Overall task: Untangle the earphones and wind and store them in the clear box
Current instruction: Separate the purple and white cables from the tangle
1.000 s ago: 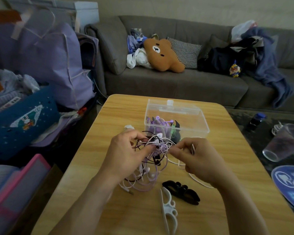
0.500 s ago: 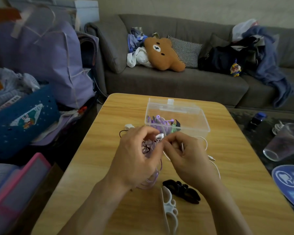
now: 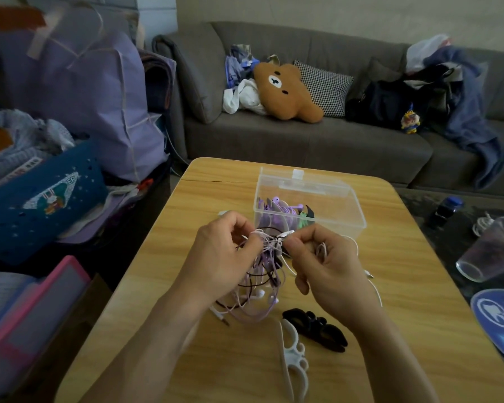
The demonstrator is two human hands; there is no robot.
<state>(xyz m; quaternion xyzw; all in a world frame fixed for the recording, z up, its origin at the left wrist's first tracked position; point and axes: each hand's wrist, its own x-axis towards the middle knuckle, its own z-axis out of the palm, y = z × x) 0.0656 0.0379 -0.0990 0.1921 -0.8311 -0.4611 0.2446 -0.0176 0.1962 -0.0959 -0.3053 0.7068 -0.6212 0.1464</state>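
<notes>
left hand point(image 3: 218, 257): pinching the tangle point(image 3: 264, 274) top-left
right hand point(image 3: 326, 263): pinching a white strand beside it
tangle: hanging between hands, tails on bench point(image 3: 186, 286)
step: still untangling imo
next: tease one cord free, wind it
box point(image 3: 309, 205): open, just behind

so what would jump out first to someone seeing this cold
Two hands, left hand and right hand, pinch a knot of purple, white and dark earphone cords above the wooden table. Just beyond stands the clear box, and a brown bear cushion lies on the sofa.
</notes>
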